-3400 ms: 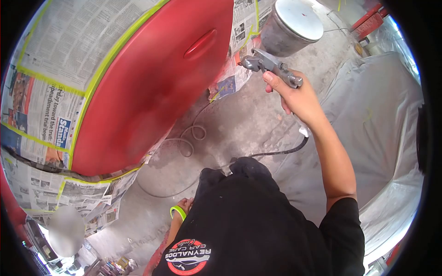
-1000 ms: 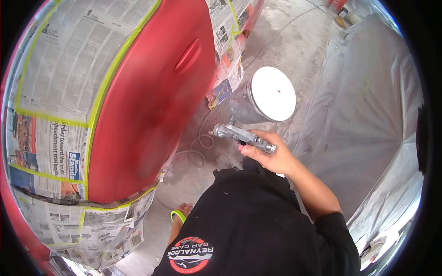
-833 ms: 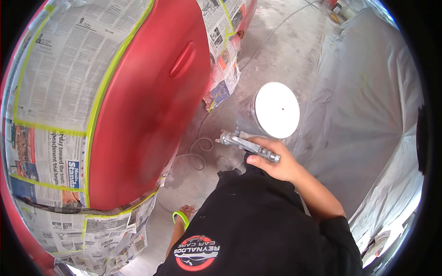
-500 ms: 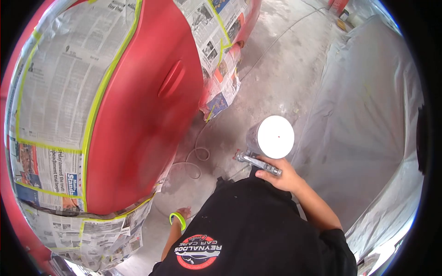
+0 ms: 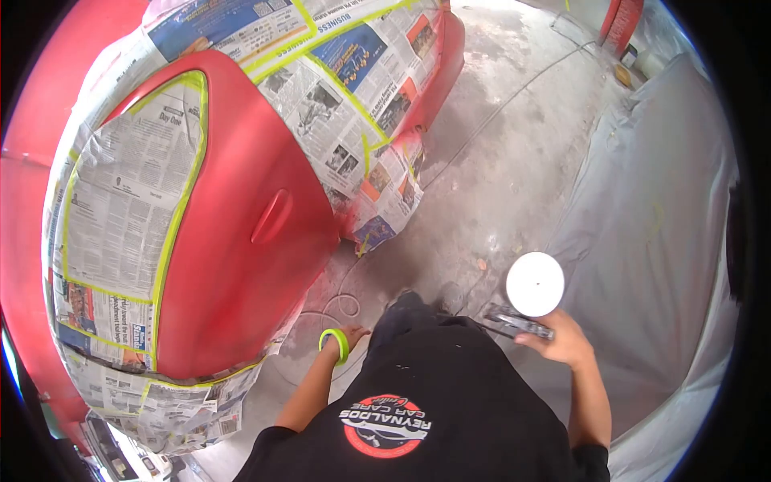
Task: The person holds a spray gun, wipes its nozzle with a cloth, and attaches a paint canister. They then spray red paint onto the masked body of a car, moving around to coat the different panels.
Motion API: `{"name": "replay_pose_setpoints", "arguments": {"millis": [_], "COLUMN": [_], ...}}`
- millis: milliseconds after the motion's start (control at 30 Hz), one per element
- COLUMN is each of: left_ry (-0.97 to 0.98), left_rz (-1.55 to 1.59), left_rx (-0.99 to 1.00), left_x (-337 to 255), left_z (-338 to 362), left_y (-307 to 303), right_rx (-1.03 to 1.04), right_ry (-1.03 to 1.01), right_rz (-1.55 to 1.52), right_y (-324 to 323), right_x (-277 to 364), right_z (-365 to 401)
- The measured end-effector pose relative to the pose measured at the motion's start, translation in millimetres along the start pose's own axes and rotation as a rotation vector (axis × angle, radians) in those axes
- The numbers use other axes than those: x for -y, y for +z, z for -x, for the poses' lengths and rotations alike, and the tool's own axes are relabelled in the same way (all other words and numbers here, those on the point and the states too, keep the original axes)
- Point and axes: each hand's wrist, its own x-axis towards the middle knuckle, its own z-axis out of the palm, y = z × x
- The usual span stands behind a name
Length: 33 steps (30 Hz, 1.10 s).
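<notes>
My right hand [image 5: 564, 341] is wrapped round the handle of a metal spray gun [image 5: 514, 320], held low at the right of my body. A cup with a round white lid [image 5: 536, 284] sits on the gun. My left hand [image 5: 353, 335], with a lime-green wristband [image 5: 336, 345], hangs beside my black shirt, fingers loosely apart, small in view and with nothing visible in it. To the left stands a red car panel [image 5: 249, 265] with a handle [image 5: 271, 216], bordered by newspaper [image 5: 132, 201] and yellow-green tape.
A thin hose [image 5: 498, 108] runs across the grey floor [image 5: 490, 185] and coils near the panel. Grey plastic sheeting [image 5: 650, 233] covers something along the right side. A red object [image 5: 621, 26] stands at the far top right.
My right hand and the spray gun have moved right and lower in view. My left hand has shifted right and up. The view has turned, showing more of the papered car.
</notes>
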Motion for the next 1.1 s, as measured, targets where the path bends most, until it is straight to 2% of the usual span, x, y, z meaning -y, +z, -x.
{"name": "replay_pose_setpoints", "arguments": {"millis": [33,67,167,233,300,400,500,567,633,667,700,767,867,967,1000,1100], "left_ry": [0.028,-0.133,-0.105,-0.2,-0.312,-0.018,-0.435,-0.027,0.353,0.273,0.195,0.066,0.137,0.159,0.104,-0.102], "left_rz": [-0.031,0.011,-0.13,-0.38,-0.525,-0.395,-0.282,-0.368,-0.426,-0.398,-0.368,-0.253,-0.114,0.077,0.004,-0.061], "left_rx": [0.0,0.124,0.203,0.276,0.321,0.548,0.457,0.468,0.497,0.468,0.436,0.378,0.256,0.044,0.003,0.002], "left_x": [-32,-58,-85,-78,-102,29,-54,-112,-142,-175,-209,-366,-462,-506,-516,-480], "left_z": [-3,-8,-28,-59,-72,-173,-212,-275,-303,-323,-343,-325,-342,-351,-353,-384], "left_y": [-13,-27,-40,-30,-29,24,18,21,50,48,45,-5,-42,-65,-74,-63], "right_rx": [-0.04,-0.079,-0.214,-0.279,-0.318,-0.287,-0.227,-0.262,-0.073,-0.022,-0.072,-0.146,-0.168,-0.238,-0.26,-0.111], "right_ry": [0.011,0.023,0.021,0.009,0.004,-0.028,-0.019,0.005,0.217,0.228,0.182,0.1,0.106,0.085,0.084,0.166], "right_rz": [0.027,0.053,0.113,0.138,0.157,0.163,0.205,0.189,0.198,0.215,0.182,0.098,0.076,-0.104,-0.195,-0.13], "right_y": [-16,-31,-70,-96,-124,-165,-204,-226,-257,-270,-285,-307,-341,-353,-360,-406], "right_x": [-7,-13,-38,-53,-64,-84,-117,-131,-140,-149,-152,-153,-169,-217,-233,-259], "right_z": [2,3,2,-3,-13,-47,-82,-108,-124,-131,-139,-150,-166,-190,-199,-240]}}
